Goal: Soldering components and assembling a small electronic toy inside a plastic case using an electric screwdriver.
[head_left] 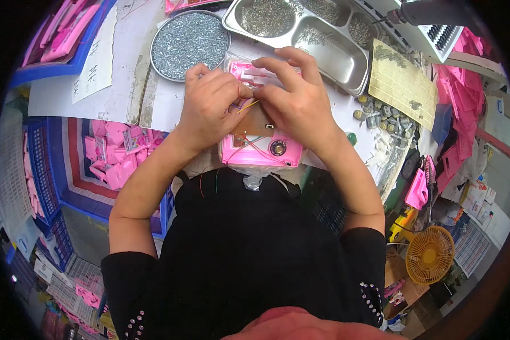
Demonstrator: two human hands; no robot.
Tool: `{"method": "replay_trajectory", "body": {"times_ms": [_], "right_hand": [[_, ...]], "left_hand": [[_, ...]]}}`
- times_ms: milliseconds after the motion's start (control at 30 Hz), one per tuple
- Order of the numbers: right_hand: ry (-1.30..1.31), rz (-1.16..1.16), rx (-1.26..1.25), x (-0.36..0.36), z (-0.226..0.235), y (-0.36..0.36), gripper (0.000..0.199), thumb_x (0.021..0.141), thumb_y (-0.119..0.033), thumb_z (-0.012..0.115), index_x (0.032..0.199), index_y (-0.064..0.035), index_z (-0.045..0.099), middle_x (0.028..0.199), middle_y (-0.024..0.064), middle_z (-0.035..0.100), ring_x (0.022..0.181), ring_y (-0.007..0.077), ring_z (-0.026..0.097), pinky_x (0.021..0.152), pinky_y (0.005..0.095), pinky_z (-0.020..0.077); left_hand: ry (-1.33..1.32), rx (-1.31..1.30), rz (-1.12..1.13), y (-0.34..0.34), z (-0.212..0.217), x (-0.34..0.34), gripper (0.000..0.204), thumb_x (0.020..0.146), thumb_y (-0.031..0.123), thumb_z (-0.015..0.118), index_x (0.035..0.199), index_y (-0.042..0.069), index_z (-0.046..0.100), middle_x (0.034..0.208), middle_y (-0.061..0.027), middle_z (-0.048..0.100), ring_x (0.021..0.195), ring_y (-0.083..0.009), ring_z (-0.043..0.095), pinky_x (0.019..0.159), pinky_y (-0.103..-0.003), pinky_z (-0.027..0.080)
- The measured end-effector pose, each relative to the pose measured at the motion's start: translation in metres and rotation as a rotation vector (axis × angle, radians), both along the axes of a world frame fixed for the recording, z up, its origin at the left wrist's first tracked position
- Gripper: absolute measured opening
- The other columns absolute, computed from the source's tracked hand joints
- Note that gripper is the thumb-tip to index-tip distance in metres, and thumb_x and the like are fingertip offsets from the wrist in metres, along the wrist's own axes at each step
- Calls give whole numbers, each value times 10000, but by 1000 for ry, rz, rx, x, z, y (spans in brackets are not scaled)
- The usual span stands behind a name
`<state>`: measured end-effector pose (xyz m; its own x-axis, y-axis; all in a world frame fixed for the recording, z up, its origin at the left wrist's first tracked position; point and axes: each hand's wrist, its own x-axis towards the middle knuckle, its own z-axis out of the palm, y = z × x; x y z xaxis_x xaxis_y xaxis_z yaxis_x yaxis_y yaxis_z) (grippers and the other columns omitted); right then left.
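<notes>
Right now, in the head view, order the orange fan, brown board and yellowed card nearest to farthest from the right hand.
1. Brown board, just left of the right hand.
2. Yellowed card, right side.
3. Orange fan, lower right.

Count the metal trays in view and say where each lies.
2: a round tray beyond the left hand, and a divided tray beyond the right hand. Others may be hidden past the upper edge.

The casing [255, 157] is pink, the circuit board [251, 122] brown, the fan [430, 255] orange.
</notes>
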<state>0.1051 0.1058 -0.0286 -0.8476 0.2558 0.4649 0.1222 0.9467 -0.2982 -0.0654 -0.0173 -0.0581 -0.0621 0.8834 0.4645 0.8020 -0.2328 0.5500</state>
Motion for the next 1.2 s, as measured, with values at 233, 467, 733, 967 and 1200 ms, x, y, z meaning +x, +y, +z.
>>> {"method": "replay_trajectory", "body": {"times_ms": [233, 467, 733, 967, 1200], "right_hand": [[104, -96, -113, 35, 0, -5, 206, 647, -102, 798, 845, -125, 750, 1152, 39, 681, 1160, 319, 539, 898, 423, 501], [283, -301, -362, 58, -16, -19, 185, 699, -121, 849, 861, -154, 767, 1131, 23, 679, 1119, 295, 524, 966, 422, 417], [280, -144, -324, 62, -3, 1, 228, 658, -90, 841, 860, -124, 743, 1143, 61, 677, 1139, 304, 539, 964, 424, 433], [272, -64, -118, 69, 0, 1, 248, 656, -101, 821, 870, -146, 705, 1171, 31, 676, 1102, 335, 539, 929, 425, 471], [266, -227, -253, 70, 5, -10, 153, 711, -124, 813, 827, -120, 713, 1193, 60, 666, 1127, 343, 520, 947, 430, 452]], "left_hand": [[-96, 24, 155, 0, -1, 6, 195, 775, 120, 762, 947, 102, 672, 929, -62, 613, 828, -226, 604, 850, -395, 395], [-339, 48, -107, 3, 42, 49, 311, 857, -47, 667, 1162, 10, 653, 1115, -159, 657, 895, -268, 683, 759, -363, 564], [-352, -289, -324, 37, 48, 35, 152, 911, 18, 641, 1037, -14, 720, 864, -138, 700, 774, -269, 686, 710, -351, 552], [-531, -599, -344, 43, 58, 28, 116, 921, 33, 654, 1004, -16, 720, 810, -100, 700, 663, -165, 687, 609, -293, 539], [-527, -458, -289, 38, 46, 38, 116, 931, 39, 657, 992, -33, 726, 739, -91, 700, 569, -139, 694, 517, -263, 544]]}}
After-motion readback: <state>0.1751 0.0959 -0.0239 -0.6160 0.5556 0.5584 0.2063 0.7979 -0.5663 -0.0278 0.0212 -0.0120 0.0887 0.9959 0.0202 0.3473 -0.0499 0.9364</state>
